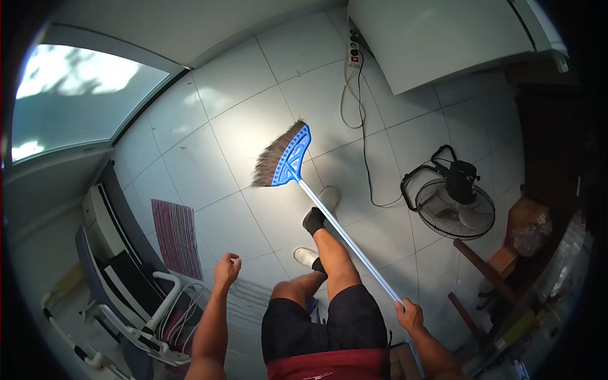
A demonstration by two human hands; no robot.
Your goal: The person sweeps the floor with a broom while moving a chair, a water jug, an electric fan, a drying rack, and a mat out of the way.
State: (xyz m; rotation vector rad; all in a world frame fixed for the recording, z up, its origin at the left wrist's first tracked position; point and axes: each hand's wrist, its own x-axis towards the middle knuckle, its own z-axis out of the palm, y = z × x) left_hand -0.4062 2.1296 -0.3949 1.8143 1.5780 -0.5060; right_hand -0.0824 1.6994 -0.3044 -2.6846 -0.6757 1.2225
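Note:
My right hand (410,315) is closed around the pale handle of a broom (354,248) at the lower right. The handle slants up and left across the view. At its far end, a blue plastic head with brown bristles (275,158) is over the white tiled floor, bristles toward the left; whether they touch the tiles I cannot tell. My left hand (227,271) hangs in the air on the left, its fingers loosely curled, with nothing visible in them. Nearest to it is a striped reddish mat (177,239) on the floor.
A black fan (455,206) lies on the floor at right. Its cord runs toward a power strip (353,47) beside a white cabinet (437,38). Exercise equipment (136,304) stands at lower left, a glass door (82,95) at upper left. Wooden legs (484,271) and plastic bags (563,256) crowd the right.

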